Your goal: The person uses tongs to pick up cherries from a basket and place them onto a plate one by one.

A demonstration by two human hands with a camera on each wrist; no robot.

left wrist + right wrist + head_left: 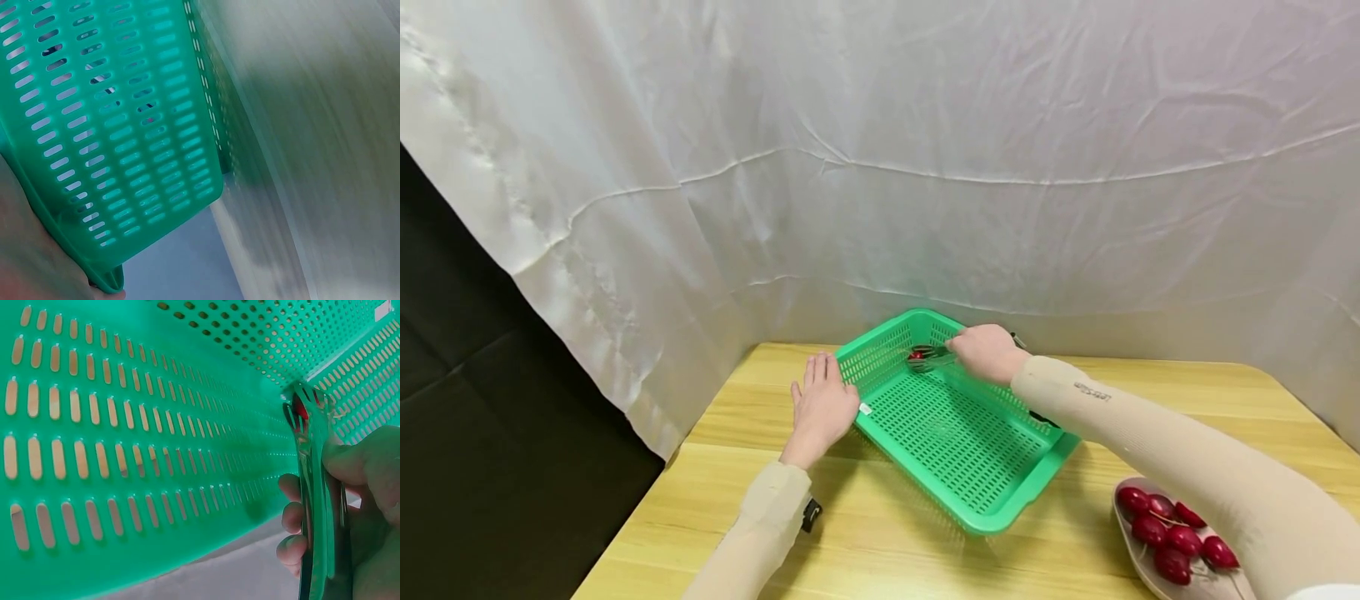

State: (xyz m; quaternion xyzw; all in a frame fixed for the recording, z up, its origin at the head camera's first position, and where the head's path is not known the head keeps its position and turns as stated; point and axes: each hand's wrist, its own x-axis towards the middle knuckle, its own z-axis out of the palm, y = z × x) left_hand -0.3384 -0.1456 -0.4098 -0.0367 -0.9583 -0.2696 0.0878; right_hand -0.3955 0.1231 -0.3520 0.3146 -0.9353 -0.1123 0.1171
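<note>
My right hand (988,353) reaches over the green basket (868,423) and grips a pair of metal tongs (322,506), fingers on one side and thumb on the other. Between the fork-like ends of the tongs is a red cherry (916,356), low in the basket's far corner; the prongs partly cover it in the right wrist view. My left hand (824,403) rests at the basket's left rim, its fingers extended and its thumb along the edge. Only part of that hand shows beside the slotted basket wall (125,125) in the left wrist view.
A pale plate (1138,560) with several red cherries (1172,533) stands at the table's near right, partly beneath my right forearm. The wooden table (722,492) ends at the left near a dark area. A whitish curtain (925,233) hangs behind the basket.
</note>
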